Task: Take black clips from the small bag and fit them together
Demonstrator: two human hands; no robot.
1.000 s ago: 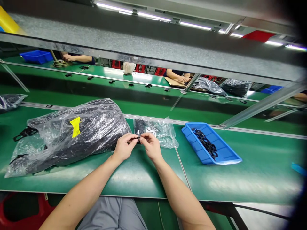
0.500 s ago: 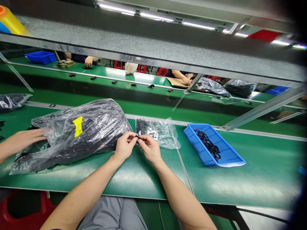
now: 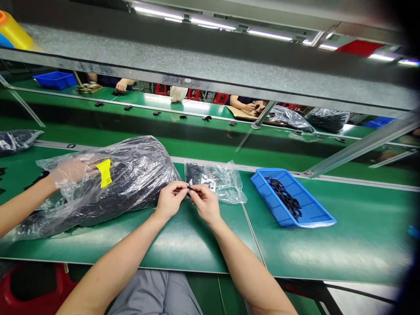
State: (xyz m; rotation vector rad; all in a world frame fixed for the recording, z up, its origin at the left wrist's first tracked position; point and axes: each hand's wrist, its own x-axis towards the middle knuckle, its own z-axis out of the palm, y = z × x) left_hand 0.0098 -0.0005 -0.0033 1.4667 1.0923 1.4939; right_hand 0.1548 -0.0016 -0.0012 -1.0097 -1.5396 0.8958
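My left hand point(image 3: 170, 200) and my right hand point(image 3: 206, 203) meet over the green table, fingertips pinched on one small black part point(image 3: 188, 188). Most of that part is covered by my fingers, so its exact shape cannot be made out. Just behind my right hand lies a clear plastic bag point(image 3: 228, 181) with dark pieces and a white label showing. A large clear bag full of black parts point(image 3: 141, 166), with a yellow tag point(image 3: 105, 173), lies beside my left hand. To the right stands a blue bin point(image 3: 315, 210) holding several black parts point(image 3: 285, 199).
A co-worker's hand point(image 3: 74, 170) reaches inside the large bag from the left. Beyond the table edge, small black parts point(image 3: 206, 118) lie in a row along a green conveyor point(image 3: 197, 138). A slanted metal post point(image 3: 354, 146) rises behind the bin. Overhead runs a grey shelf point(image 3: 210, 61).
The co-worker's hand has moved right and deeper into the large bag, lifting its plastic. My two hands stay almost where they were, still pinching the black part.
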